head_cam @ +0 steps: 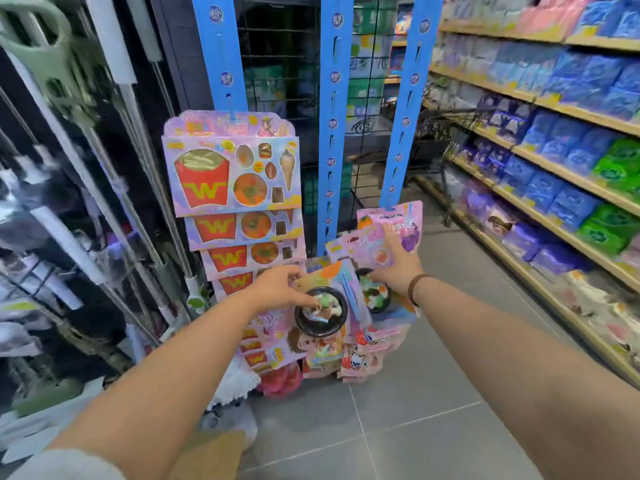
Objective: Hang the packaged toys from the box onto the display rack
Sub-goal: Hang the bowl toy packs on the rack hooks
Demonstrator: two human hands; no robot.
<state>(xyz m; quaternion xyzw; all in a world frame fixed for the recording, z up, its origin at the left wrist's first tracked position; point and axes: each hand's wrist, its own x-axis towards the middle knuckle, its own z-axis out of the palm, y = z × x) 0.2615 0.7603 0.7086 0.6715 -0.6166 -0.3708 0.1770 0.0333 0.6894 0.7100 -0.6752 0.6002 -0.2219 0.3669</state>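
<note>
Grey floor tiles [415, 393], blue display rack [334, 116], shelves [540, 165]

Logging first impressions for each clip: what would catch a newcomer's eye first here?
The stack of fry-box toy packs hanging down the left blue strip, centre-left, stands out most. Below it, the left hand grips a black-bowl toy pack while the right hand rests on pink packs at the right strip's foot.

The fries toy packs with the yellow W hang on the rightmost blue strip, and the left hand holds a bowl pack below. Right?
No: the head view shows the fries toy packs on the leftmost blue strip. The left hand does hold a bowl pack below.
</note>
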